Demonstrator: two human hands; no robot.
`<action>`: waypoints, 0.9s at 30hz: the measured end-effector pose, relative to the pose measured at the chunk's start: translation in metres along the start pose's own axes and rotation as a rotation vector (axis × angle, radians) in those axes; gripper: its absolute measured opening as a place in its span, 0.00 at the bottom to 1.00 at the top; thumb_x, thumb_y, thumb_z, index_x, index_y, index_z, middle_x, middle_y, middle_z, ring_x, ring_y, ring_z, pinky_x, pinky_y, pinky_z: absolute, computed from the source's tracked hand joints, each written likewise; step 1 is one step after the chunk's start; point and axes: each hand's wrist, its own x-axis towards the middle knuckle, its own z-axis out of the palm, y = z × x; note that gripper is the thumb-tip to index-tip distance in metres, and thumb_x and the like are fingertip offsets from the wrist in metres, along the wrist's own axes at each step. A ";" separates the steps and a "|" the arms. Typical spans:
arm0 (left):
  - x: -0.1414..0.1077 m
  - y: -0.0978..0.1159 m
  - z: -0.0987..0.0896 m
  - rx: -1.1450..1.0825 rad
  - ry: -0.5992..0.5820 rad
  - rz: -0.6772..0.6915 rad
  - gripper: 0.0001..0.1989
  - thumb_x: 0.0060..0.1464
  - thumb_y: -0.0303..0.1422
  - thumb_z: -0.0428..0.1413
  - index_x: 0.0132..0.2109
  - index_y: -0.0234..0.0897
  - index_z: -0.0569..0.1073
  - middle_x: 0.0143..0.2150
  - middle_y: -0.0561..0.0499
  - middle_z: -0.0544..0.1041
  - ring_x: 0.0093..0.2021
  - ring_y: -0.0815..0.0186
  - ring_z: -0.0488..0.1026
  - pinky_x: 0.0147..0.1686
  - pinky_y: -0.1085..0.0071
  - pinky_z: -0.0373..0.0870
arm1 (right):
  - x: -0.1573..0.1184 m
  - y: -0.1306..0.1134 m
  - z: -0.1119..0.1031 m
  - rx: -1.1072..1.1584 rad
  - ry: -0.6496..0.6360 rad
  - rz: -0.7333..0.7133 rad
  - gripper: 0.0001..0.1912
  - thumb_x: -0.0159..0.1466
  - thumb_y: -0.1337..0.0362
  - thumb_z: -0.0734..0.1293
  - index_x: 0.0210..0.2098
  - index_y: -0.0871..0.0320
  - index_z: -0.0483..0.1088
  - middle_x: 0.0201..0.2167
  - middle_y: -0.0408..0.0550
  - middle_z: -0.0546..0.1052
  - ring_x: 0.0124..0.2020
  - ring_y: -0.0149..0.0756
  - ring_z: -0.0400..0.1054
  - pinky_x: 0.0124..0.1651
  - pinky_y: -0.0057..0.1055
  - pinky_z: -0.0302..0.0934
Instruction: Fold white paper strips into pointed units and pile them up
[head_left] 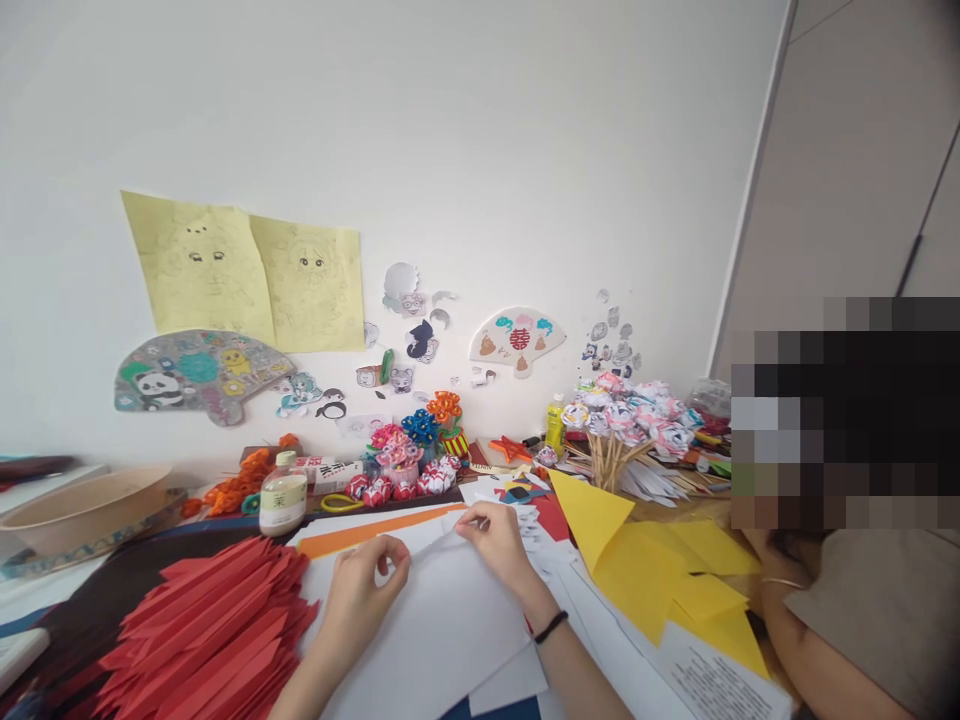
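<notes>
A large sheet of white paper [442,625] lies in front of me, over other white sheets. My right hand [491,540], with a black band at the wrist, pinches the far edge of this sheet between thumb and fingers. At the sheet's upper left, my left hand [369,580] is curled with thumb and forefinger closed together at the same edge. The paper's edge runs between the two hands. Just left of my left forearm is a thick pile of folded red paper strips [210,630]. An orange sheet [375,532] shows beyond the hands.
Yellow paper [637,570] and a printed page [712,670] lie to the right, beside a seated person [877,600]. A bottle [283,495] and a beige basin [82,510] stand left. Paper flowers on sticks [622,430] and bead flowers [420,428] line the wall.
</notes>
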 end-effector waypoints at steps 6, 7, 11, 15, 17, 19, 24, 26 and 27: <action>0.000 -0.006 -0.001 0.031 0.103 -0.035 0.10 0.55 0.40 0.50 0.35 0.39 0.70 0.36 0.50 0.76 0.34 0.62 0.70 0.39 0.66 0.65 | -0.005 -0.002 0.009 0.052 -0.071 0.009 0.04 0.52 0.70 0.69 0.24 0.58 0.77 0.25 0.46 0.78 0.28 0.35 0.70 0.31 0.27 0.59; 0.000 -0.005 -0.001 0.047 0.113 -0.030 0.10 0.55 0.41 0.50 0.36 0.40 0.70 0.37 0.50 0.76 0.35 0.62 0.70 0.41 0.65 0.64 | -0.007 -0.004 0.011 0.062 -0.101 -0.001 0.03 0.52 0.70 0.70 0.24 0.57 0.77 0.25 0.45 0.78 0.28 0.35 0.70 0.32 0.27 0.60; -0.002 0.001 0.002 0.077 0.042 -0.015 0.11 0.54 0.42 0.51 0.37 0.42 0.72 0.37 0.50 0.77 0.36 0.60 0.71 0.42 0.63 0.63 | -0.009 -0.010 0.014 0.110 -0.178 -0.027 0.02 0.53 0.67 0.70 0.25 0.57 0.78 0.26 0.46 0.79 0.30 0.36 0.70 0.33 0.27 0.61; -0.002 -0.002 0.002 0.006 0.019 -0.044 0.14 0.56 0.42 0.49 0.32 0.39 0.72 0.30 0.51 0.76 0.31 0.62 0.70 0.36 0.68 0.63 | -0.009 -0.013 0.009 0.134 -0.196 0.001 0.04 0.53 0.65 0.70 0.26 0.59 0.78 0.27 0.48 0.79 0.30 0.36 0.71 0.32 0.27 0.61; -0.001 -0.005 0.001 0.025 0.032 -0.055 0.13 0.56 0.42 0.49 0.32 0.39 0.71 0.29 0.51 0.76 0.31 0.62 0.70 0.35 0.68 0.62 | -0.011 -0.014 0.007 0.133 -0.289 0.007 0.05 0.53 0.65 0.69 0.28 0.60 0.78 0.26 0.47 0.78 0.27 0.34 0.70 0.29 0.25 0.60; -0.002 -0.006 0.001 0.083 0.021 -0.052 0.11 0.56 0.40 0.49 0.32 0.39 0.72 0.30 0.51 0.76 0.31 0.61 0.70 0.37 0.66 0.61 | -0.014 -0.014 0.007 0.133 -0.406 -0.001 0.06 0.54 0.65 0.68 0.29 0.59 0.77 0.24 0.45 0.77 0.25 0.32 0.68 0.27 0.24 0.59; -0.004 0.003 0.002 0.087 -0.088 -0.003 0.10 0.56 0.36 0.49 0.32 0.40 0.73 0.31 0.50 0.77 0.33 0.60 0.71 0.40 0.64 0.60 | -0.019 -0.015 0.011 0.119 -0.526 -0.025 0.07 0.53 0.66 0.66 0.29 0.58 0.77 0.22 0.42 0.75 0.23 0.29 0.65 0.27 0.23 0.58; -0.004 0.007 0.003 0.062 -0.106 0.012 0.10 0.56 0.36 0.49 0.32 0.40 0.73 0.32 0.49 0.77 0.33 0.60 0.71 0.39 0.64 0.61 | -0.019 -0.017 0.012 0.116 -0.529 -0.018 0.07 0.53 0.68 0.65 0.29 0.58 0.77 0.20 0.40 0.74 0.22 0.28 0.63 0.26 0.22 0.57; -0.004 0.008 0.004 0.054 -0.109 0.017 0.10 0.55 0.36 0.49 0.32 0.40 0.74 0.32 0.49 0.77 0.33 0.60 0.71 0.39 0.65 0.61 | -0.019 -0.018 0.013 0.120 -0.527 -0.015 0.07 0.52 0.69 0.65 0.28 0.59 0.76 0.20 0.40 0.73 0.22 0.28 0.62 0.26 0.22 0.56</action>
